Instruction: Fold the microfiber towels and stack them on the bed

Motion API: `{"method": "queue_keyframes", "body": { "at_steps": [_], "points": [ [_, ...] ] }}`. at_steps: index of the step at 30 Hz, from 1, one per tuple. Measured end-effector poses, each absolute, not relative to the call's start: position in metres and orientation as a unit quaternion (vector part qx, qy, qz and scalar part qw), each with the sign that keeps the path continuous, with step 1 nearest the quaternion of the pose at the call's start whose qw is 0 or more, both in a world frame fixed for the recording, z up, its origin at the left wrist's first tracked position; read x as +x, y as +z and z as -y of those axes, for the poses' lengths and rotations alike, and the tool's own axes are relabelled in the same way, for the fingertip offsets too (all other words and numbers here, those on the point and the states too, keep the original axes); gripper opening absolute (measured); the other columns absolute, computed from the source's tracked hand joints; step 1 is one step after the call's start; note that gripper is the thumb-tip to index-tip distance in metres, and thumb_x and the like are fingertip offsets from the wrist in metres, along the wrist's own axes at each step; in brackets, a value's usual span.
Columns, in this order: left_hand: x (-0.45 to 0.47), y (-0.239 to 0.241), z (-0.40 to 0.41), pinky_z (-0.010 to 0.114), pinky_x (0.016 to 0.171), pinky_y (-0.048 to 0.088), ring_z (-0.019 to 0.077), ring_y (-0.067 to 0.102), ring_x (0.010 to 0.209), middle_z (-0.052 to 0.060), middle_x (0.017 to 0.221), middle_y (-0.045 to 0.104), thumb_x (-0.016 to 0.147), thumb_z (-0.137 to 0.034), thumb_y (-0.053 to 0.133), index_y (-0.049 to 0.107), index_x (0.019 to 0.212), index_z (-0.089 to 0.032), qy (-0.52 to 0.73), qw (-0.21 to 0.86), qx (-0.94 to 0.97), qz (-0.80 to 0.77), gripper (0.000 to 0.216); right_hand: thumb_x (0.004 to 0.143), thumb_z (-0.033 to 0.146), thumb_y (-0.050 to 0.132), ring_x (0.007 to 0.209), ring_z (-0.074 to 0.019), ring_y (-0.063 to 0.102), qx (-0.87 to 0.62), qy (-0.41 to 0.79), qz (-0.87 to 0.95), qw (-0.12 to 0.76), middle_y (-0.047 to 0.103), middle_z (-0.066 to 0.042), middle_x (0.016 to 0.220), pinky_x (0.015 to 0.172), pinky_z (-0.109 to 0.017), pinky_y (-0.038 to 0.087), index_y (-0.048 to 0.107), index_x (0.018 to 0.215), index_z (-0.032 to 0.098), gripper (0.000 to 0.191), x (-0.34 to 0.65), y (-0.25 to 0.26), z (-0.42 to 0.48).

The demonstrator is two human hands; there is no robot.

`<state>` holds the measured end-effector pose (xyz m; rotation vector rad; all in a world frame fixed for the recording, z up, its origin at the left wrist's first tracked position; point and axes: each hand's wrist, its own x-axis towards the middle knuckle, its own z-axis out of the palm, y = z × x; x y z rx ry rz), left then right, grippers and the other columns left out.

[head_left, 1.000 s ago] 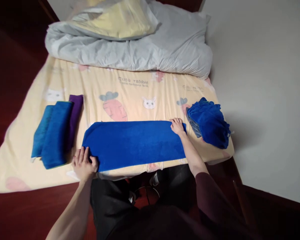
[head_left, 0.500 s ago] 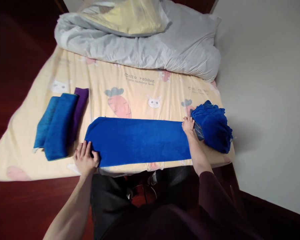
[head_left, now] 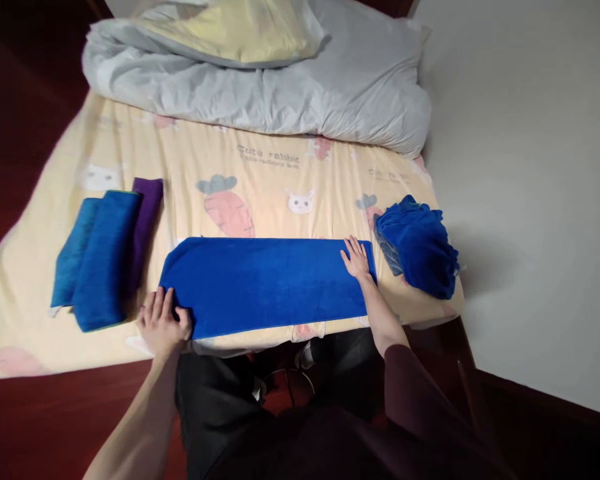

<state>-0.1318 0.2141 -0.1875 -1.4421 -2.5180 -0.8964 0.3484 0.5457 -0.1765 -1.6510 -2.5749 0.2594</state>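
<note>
A blue towel lies flat along the near edge of the bed, its far left corner slanted. My left hand rests at its left end, fingers apart, with the thumb touching the towel's edge. Flat on the towel near its right end is my right hand, fingers spread. To the left lie two folded blue-teal towels and a folded purple towel partly under them. A crumpled pile of blue cloth, with greyish cloth beneath, sits to the right.
The bed has a cream sheet with carrot and rabbit prints. A bunched grey quilt with a yellow part lies across the far side. A pale wall rises at the right; dark red floor shows at the left.
My right hand has moved left from the towel's right edge onto its surface and now lies flat. My left hand stays at the left end. The whole view has shifted slightly.
</note>
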Motion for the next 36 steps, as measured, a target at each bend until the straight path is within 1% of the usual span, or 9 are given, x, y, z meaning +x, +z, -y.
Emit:
{"method": "queue_keyframes", "body": {
  "at_steps": [5,9,13,16,19,22,27,32,36],
  "points": [
    [-0.130,-0.183,-0.213,0.052,0.125,0.022,0.0327,0.038,0.151,0.015,0.160,0.046,0.090,-0.025,0.051,0.052,0.152,-0.016,-0.307,0.004,-0.458,0.835,0.063,0.108,0.040,0.025,0.159,-0.0231,0.018,-0.639,0.063,0.766,0.005,0.027,-0.015,0.170,0.128,-0.051,0.018,0.034,0.161,0.012,0.061,0.356,-0.163,-0.555],
    [-0.131,-0.184,-0.212,0.053,0.126,0.019,0.0334,0.035,0.153,0.014,0.162,0.044,0.088,-0.024,0.052,0.050,0.153,-0.017,-0.323,-0.021,-0.442,0.837,0.065,0.108,0.037,0.022,0.160,-0.0296,0.011,-0.675,0.017,0.737,0.029,0.019,-0.020,0.171,0.126,-0.059,0.013,0.032,0.162,0.008,0.062,0.337,-0.148,-0.514],
    [-0.132,-0.185,-0.211,0.057,0.125,0.020,0.0359,0.035,0.152,0.017,0.161,0.045,0.087,-0.023,0.054,0.052,0.152,-0.014,-0.348,-0.015,-0.443,0.826,0.066,0.108,0.041,0.026,0.162,-0.0289,0.005,-0.586,0.063,0.806,0.059,0.015,-0.012,0.174,0.127,-0.059,0.010,0.028,0.165,0.017,0.061,0.278,-0.147,-0.423],
    [-0.131,-0.185,-0.211,0.054,0.125,0.020,0.0343,0.036,0.152,0.016,0.161,0.045,0.088,-0.024,0.053,0.052,0.152,-0.014,-0.339,-0.012,-0.445,0.829,0.065,0.108,0.043,0.029,0.162,-0.0266,0.003,-0.556,0.113,0.819,0.086,0.014,-0.005,0.174,0.129,-0.058,0.009,0.023,0.167,0.026,0.062,0.224,-0.157,-0.358],
    [-0.131,-0.185,-0.211,0.052,0.126,0.021,0.0320,0.036,0.152,0.016,0.161,0.046,0.089,-0.026,0.051,0.053,0.151,-0.014,-0.328,-0.003,-0.449,0.831,0.063,0.108,0.042,0.030,0.162,-0.0269,0.003,-0.575,0.146,0.800,0.083,0.014,-0.004,0.174,0.129,-0.059,0.009,0.023,0.167,0.025,0.061,0.185,-0.167,-0.323],
    [-0.132,-0.186,-0.212,0.052,0.125,0.021,0.0315,0.036,0.152,0.016,0.160,0.046,0.089,-0.028,0.050,0.053,0.150,-0.013,-0.321,0.001,-0.448,0.834,0.063,0.108,0.039,0.032,0.162,-0.0285,0.003,-0.595,0.153,0.785,0.072,0.013,-0.006,0.174,0.129,-0.061,0.006,0.026,0.166,0.022,0.061,0.171,-0.171,-0.317],
    [-0.131,-0.182,-0.214,0.054,0.126,0.019,0.0317,0.032,0.154,0.016,0.163,0.042,0.089,-0.027,0.048,0.049,0.153,-0.014,-0.296,-0.023,-0.443,0.846,0.066,0.106,0.037,0.034,0.161,-0.0306,0.007,-0.587,0.167,0.787,0.094,0.017,-0.007,0.173,0.127,-0.065,0.008,0.028,0.165,0.024,0.061,0.173,-0.172,-0.322],
    [-0.131,-0.169,-0.217,0.052,0.128,0.015,0.0294,0.024,0.158,0.016,0.167,0.033,0.094,-0.026,0.039,0.042,0.157,-0.009,-0.238,-0.045,-0.455,0.857,0.065,0.105,0.034,0.034,0.161,-0.0308,0.010,-0.584,0.145,0.787,0.136,0.019,-0.010,0.173,0.126,-0.065,0.010,0.033,0.163,0.020,0.060,0.172,-0.178,-0.320],
    [-0.116,-0.168,-0.212,0.059,0.129,0.009,0.0329,0.013,0.161,0.018,0.171,0.022,0.098,-0.026,0.036,0.033,0.162,-0.009,-0.208,-0.052,-0.439,0.872,0.066,0.103,0.032,0.035,0.160,-0.0308,0.015,-0.584,0.128,0.788,0.144,0.023,-0.011,0.172,0.126,-0.064,0.012,0.036,0.162,0.020,0.061,0.170,-0.182,-0.319]
  ]
}}
